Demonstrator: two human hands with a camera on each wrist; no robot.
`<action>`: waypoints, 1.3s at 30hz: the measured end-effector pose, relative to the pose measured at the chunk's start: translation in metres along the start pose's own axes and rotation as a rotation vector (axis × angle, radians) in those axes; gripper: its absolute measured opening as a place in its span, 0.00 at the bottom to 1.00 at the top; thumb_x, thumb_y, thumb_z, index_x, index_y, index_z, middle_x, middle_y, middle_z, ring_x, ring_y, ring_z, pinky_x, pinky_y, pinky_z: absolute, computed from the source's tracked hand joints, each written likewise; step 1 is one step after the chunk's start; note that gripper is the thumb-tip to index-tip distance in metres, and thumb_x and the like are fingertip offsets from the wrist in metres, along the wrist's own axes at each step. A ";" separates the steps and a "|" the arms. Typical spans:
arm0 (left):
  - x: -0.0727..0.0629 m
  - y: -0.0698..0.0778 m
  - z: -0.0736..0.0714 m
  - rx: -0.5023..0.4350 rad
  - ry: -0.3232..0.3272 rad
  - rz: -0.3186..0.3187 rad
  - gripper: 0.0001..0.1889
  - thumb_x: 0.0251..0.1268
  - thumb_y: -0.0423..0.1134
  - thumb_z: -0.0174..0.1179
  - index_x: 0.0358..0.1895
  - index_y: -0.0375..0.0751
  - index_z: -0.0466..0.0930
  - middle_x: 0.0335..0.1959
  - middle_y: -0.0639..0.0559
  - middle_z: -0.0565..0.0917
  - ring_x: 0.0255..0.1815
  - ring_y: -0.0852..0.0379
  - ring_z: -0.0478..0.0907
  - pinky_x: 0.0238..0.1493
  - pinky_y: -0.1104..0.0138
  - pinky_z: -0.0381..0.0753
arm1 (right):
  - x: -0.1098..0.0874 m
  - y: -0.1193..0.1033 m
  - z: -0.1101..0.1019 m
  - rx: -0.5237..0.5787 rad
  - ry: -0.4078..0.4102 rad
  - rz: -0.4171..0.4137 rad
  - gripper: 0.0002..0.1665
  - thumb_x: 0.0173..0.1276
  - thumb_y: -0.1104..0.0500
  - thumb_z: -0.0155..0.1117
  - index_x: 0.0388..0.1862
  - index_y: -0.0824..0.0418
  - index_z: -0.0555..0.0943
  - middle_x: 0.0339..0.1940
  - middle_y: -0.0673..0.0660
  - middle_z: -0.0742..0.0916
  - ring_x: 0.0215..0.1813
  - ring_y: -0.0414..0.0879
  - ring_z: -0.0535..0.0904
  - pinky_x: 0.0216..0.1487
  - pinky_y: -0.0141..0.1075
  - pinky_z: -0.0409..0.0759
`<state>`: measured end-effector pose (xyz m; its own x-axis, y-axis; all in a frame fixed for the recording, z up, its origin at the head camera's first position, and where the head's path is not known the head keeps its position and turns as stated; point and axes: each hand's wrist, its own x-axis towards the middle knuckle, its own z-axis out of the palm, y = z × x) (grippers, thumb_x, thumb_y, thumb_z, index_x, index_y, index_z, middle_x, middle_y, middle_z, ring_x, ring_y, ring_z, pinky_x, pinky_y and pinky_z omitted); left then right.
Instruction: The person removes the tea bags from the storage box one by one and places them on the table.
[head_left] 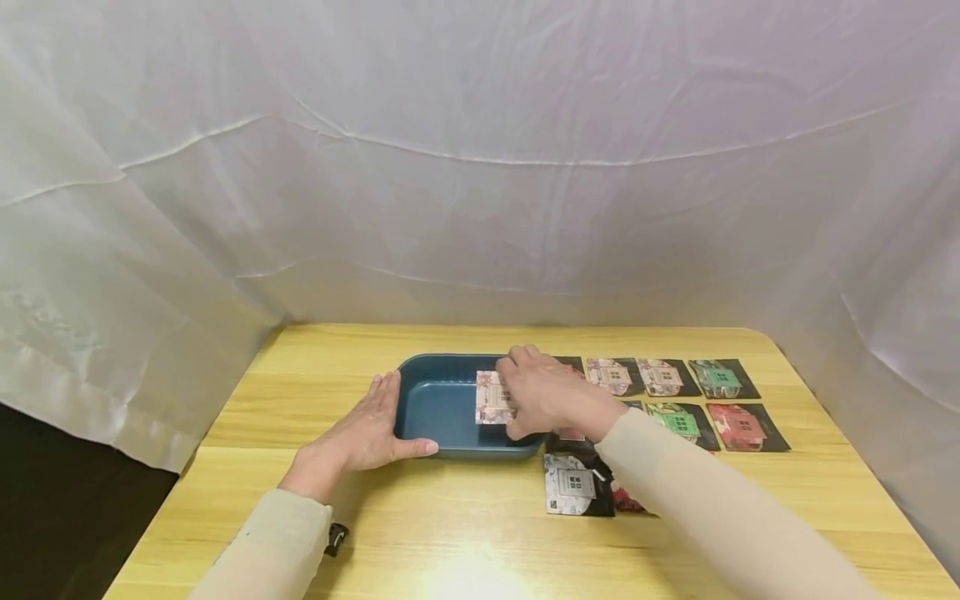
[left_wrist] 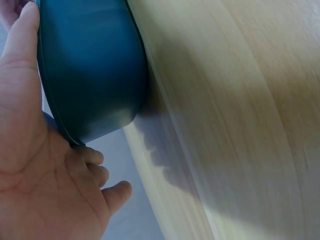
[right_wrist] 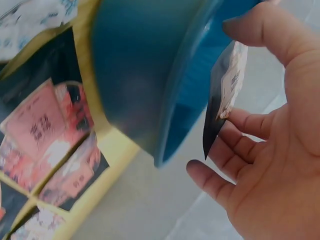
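Observation:
A deep blue rectangular tray [head_left: 442,410] stands on the wooden table. At its left end my left hand [head_left: 369,429] touches the rim, fingers straight along the left side and thumb stretched along the front. In the left wrist view the tray's outer wall [left_wrist: 95,65] rests against that thumb and palm. My right hand [head_left: 542,393] is over the tray's right end. By its edges it holds a small flat packet [head_left: 492,398] with a pale pink floral label; the packet's dark side [right_wrist: 215,100] shows in the right wrist view, near the tray's rim.
Several similar packets lie in rows right of the tray, among them a green one [head_left: 722,378], a red one [head_left: 746,427] and a silver-white one [head_left: 573,485] nearer the front. My right forearm covers part of them. A pale curtain [head_left: 480,208] hangs behind the table.

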<state>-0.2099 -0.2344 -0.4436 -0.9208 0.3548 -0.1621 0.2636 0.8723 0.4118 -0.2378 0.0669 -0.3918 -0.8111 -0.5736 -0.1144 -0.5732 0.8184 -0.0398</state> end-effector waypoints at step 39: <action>-0.001 -0.004 -0.006 -0.033 -0.009 0.003 0.74 0.57 0.80 0.63 0.84 0.27 0.31 0.87 0.31 0.37 0.88 0.31 0.32 0.85 0.39 0.45 | -0.244 0.202 0.053 -0.024 0.076 0.236 0.55 0.31 0.54 0.88 0.62 0.70 0.77 0.53 0.69 0.83 0.54 0.70 0.80 0.56 0.69 0.80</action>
<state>-0.2117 -0.2402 -0.4399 -0.9173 0.3604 -0.1692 0.2563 0.8598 0.4416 -0.1493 0.3744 -0.4242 -0.9288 -0.3680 -0.0425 -0.3685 0.9296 0.0027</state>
